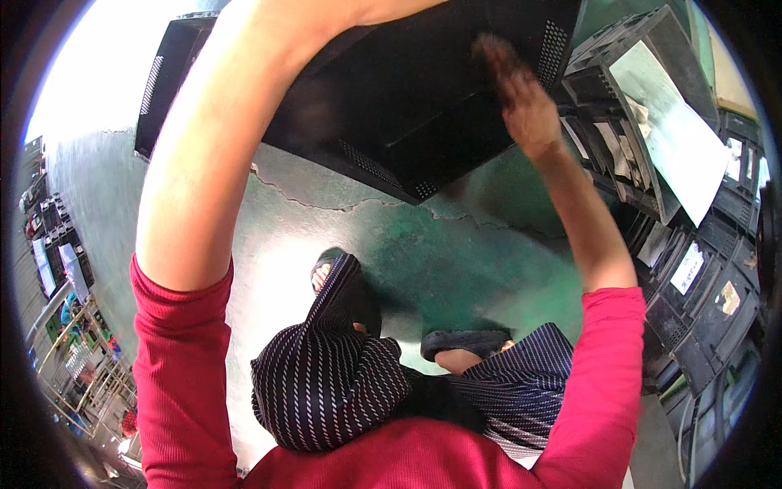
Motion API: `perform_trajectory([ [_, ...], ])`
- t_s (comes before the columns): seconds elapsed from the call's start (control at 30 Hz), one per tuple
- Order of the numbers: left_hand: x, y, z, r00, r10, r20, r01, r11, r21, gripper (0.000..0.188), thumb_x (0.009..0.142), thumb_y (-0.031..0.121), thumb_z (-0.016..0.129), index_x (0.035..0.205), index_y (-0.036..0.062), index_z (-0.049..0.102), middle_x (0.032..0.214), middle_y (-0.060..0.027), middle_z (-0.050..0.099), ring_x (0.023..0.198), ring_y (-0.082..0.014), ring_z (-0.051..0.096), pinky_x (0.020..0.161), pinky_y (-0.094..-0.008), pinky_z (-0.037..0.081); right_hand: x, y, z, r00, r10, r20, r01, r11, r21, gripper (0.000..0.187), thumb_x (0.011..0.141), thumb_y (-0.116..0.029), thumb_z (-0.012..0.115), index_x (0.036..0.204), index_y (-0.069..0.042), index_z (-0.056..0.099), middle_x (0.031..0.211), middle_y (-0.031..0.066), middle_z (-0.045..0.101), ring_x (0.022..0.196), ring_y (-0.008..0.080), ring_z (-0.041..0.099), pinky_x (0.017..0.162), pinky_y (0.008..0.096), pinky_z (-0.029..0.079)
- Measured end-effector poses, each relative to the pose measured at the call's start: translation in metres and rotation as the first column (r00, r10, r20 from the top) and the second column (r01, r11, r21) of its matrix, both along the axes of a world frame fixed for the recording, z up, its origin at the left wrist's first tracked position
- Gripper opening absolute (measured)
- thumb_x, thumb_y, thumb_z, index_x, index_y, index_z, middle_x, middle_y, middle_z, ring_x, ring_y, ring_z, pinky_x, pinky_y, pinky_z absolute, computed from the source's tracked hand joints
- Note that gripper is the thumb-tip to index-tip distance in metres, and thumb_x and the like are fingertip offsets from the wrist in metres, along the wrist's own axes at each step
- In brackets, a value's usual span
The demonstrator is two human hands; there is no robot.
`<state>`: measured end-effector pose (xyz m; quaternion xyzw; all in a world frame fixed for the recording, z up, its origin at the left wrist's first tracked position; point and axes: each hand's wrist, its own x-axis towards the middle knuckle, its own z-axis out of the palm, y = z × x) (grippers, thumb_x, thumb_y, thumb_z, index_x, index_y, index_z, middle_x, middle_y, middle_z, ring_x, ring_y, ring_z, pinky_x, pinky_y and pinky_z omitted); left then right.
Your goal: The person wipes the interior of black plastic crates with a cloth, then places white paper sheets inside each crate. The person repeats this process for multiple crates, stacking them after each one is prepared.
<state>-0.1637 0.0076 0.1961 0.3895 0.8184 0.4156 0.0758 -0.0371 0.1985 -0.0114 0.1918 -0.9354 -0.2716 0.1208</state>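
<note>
At upper centre: black crate [391, 106], one corner toward the person [391, 460], long axis unclear; right hand [525, 106] over it, fingers [511, 77] blurred, left hand [383, 10] cropped, both grips indeterminable; cracked green floor [277, 224]; stacked crates [692, 301] right.

The upper edge cuts off most of the left hand [387, 7] and part of the black crate [383, 90], hiding any grip there. Motion blurs the right hand's [523, 102] fingers; the distant clutter [80, 363] at lower left is too small to identify.
</note>
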Motion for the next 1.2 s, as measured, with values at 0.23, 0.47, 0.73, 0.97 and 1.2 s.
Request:
perform_trajectory([
  [0.23, 0.006, 0.005, 0.002, 0.991, 0.057, -0.120, -0.059, 0.998, -0.018, 0.042, 0.079, 0.030, 0.067, 0.107, -0.0017, 0.065, 0.083, -0.0193, 0.068, 0.074, -0.0223, 0.066, 0.072, -0.0302, 0.051, -0.002, 0.018, 0.012, 0.951, 0.102, 0.291, -0.134, 0.987, 0.090, 0.034, 0.078, -0.017, 0.057, 0.111, -0.013, 0.068, 0.126, 0.0024, 0.056, 0.117, 0.0188, 0.052, 0.103, 0.0306, 0.038],
  [0.47, 0.011, 0.003, -0.003, 0.993, -0.105, -0.048, 0.110, 0.987, 0.114, 0.038, 0.080, 0.025, 0.066, 0.105, -0.0029, 0.066, 0.081, -0.0204, 0.068, 0.072, -0.0222, 0.067, 0.071, -0.0288, 0.051, -0.068, -0.004, 0.096, 0.995, -0.008, -0.098, -0.017, 0.969, -0.245, 0.052, 0.082, -0.024, 0.049, 0.130, -0.007, 0.051, 0.130, 0.0143, 0.051, 0.129, 0.0258, 0.041, 0.114, 0.0402, 0.021],
  [0.73, 0.038, 0.008, 0.004, 0.973, 0.025, -0.230, -0.028, 1.000, -0.010, 0.043, 0.078, 0.031, 0.066, 0.105, -0.0020, 0.066, 0.091, -0.0248, 0.066, 0.086, -0.0359, 0.067, 0.078, -0.0354, 0.052, 0.028, 0.006, -0.058, 0.960, -0.047, 0.275, 0.055, 0.998, -0.023, 0.039, 0.079, -0.023, 0.057, 0.112, -0.006, 0.066, 0.132, 0.0082, 0.051, 0.121, 0.0254, 0.045, 0.103, 0.0360, 0.033],
  [0.97, 0.057, 0.023, 0.017, 0.983, -0.040, -0.178, 0.014, 0.989, -0.148, 0.041, 0.080, 0.035, 0.064, 0.110, 0.0067, 0.066, 0.094, -0.0220, 0.067, 0.088, -0.0369, 0.066, 0.084, -0.0371, 0.052, 0.087, -0.026, -0.048, 0.914, -0.283, 0.292, 0.362, 0.892, -0.269, 0.028, 0.081, -0.019, 0.059, 0.102, -0.003, 0.068, 0.122, 0.0093, 0.056, 0.108, 0.0296, 0.051, 0.091, 0.0374, 0.043],
  [1.2, 0.058, 0.032, 0.016, 0.986, -0.065, -0.152, 0.045, 0.990, -0.135, 0.038, 0.082, 0.034, 0.065, 0.107, 0.0065, 0.067, 0.090, -0.0249, 0.065, 0.084, -0.0396, 0.065, 0.077, -0.0405, 0.053, 0.005, -0.037, 0.113, 0.938, -0.108, 0.330, -0.129, -0.991, 0.041, 0.030, 0.096, -0.015, 0.042, 0.119, 0.002, 0.052, 0.116, 0.0147, 0.057, 0.098, 0.0236, 0.059, 0.087, 0.0365, 0.051],
])
